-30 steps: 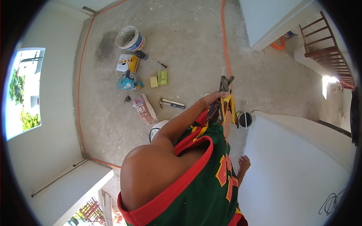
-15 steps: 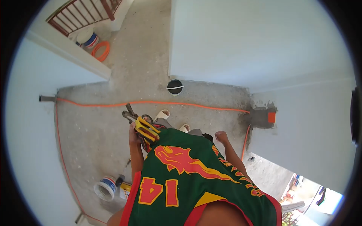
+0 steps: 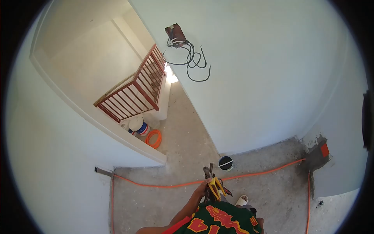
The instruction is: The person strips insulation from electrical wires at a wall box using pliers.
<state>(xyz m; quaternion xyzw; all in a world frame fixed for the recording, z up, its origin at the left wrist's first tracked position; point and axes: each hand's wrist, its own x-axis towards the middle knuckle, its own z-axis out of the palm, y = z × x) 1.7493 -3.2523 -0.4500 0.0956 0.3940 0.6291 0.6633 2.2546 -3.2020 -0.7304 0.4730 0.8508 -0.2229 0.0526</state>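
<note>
A pale, bare wall (image 3: 257, 89) fills the upper right, meeting a rough concrete floor (image 3: 148, 206) below. Through an opening on the left, a reddish-brown railing (image 3: 146, 93) stands at an angle in front of a cream-coloured wall. An orange conduit (image 3: 163, 187) runs across the floor to a grey cement patch (image 3: 314, 156) on the right, where a small orange outlet box (image 3: 325, 150) is set. The person's green jersey (image 3: 202, 212), trimmed in red, fills the bottom middle.

Beside the railing's foot sits a white-and-blue bucket (image 3: 138, 124), with a coil of orange tubing (image 3: 159, 139) next to it. Near the wall's corner, just beyond the conduit, stands a dark bucket (image 3: 225, 163) with a pale bar across its mouth. High on the wall, black wires (image 3: 189, 58) dangle from a brown box (image 3: 177, 34).

The left hand (image 3: 201, 188) is wrapped around a bundle of hand tools in front of the jersey, among them yellow-handled pliers (image 3: 214, 190), probably; dark tool ends point forward. A cream slipper (image 3: 242, 200) shows to their right. I cannot tell how the right hand is held.
</note>
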